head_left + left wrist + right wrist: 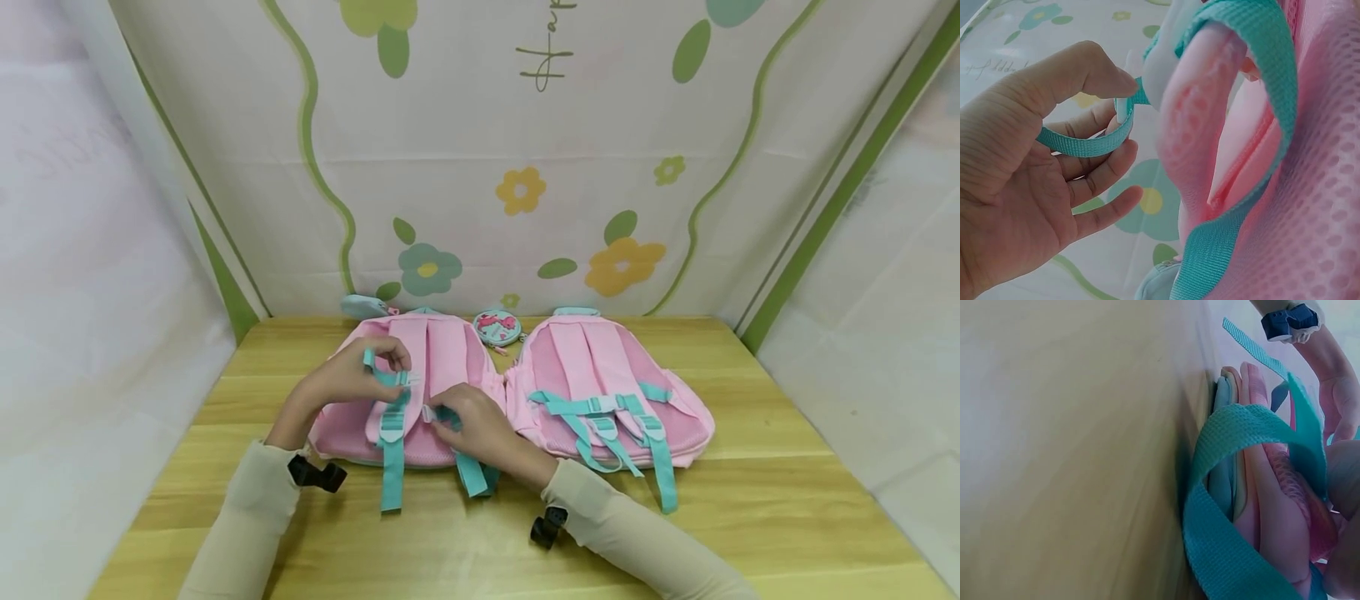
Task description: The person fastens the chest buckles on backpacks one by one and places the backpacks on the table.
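A pink backpack [337, 429] lies on the table, its shoulder straps facing up. Between thumb and fingers, my left hand [356, 371] pinches a white buckle [1124, 103] on a teal webbing strap [1088, 145], over the left shoulder strap. My right hand [476, 425] is beside the other shoulder strap and pinches a small white buckle piece [428, 413] with teal webbing. The two buckle pieces are apart. Teal strap ends [392, 483] hang over the backpack's lower edge. In the right wrist view, a looped teal strap [1241, 428] covers part of the backpack's side.
A second pink backpack [540, 367] lies to the right, its teal chest strap [573, 407] joined across. A round teal pouch [497, 327] lies between the backpacks, and another pouch [363, 306] is at the back left. A flower-printed cloth [450, 200] stands behind the wooden table [712, 533].
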Available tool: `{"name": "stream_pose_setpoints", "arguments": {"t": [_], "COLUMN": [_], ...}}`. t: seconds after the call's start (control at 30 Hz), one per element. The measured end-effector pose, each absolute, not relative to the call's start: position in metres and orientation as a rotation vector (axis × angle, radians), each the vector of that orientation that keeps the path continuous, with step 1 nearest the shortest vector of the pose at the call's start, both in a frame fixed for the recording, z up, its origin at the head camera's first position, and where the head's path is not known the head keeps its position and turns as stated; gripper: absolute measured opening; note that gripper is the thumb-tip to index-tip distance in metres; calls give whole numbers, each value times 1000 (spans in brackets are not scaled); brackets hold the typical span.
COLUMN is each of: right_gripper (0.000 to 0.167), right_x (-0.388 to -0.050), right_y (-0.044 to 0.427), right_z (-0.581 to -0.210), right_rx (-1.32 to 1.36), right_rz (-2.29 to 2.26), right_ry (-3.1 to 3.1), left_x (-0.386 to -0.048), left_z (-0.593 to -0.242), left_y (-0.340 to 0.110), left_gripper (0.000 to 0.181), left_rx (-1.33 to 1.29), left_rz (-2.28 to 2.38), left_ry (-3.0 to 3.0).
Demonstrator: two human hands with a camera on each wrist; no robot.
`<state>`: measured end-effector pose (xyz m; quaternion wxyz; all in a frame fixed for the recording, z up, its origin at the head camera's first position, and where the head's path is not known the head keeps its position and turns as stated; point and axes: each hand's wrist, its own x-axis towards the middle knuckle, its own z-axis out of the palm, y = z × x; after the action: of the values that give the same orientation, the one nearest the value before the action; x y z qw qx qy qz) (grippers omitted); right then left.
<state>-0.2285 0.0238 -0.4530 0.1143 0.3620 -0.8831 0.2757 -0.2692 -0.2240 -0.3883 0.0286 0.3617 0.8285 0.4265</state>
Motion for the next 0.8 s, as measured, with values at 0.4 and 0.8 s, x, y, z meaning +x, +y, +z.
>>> {"name": "stream_pose_setpoints", "arguments": {"t": [0.4, 0.8], "right_gripper": [18, 20], "right_x": [-229, -224], "right_y": [26, 28], "right_z": [-453, -440], "right_rx": [1079, 1092], "right_rz": [862, 929], "right_ry": [-2502, -2481], "left_x": [-269, -265], "left_z": [-387, -384], "left_y": [-224, -225], "left_gripper": [26, 25], "left_rx": [1145, 1143], "left_rz": [1363, 1342], "left_ry": [2529, 2520]}}
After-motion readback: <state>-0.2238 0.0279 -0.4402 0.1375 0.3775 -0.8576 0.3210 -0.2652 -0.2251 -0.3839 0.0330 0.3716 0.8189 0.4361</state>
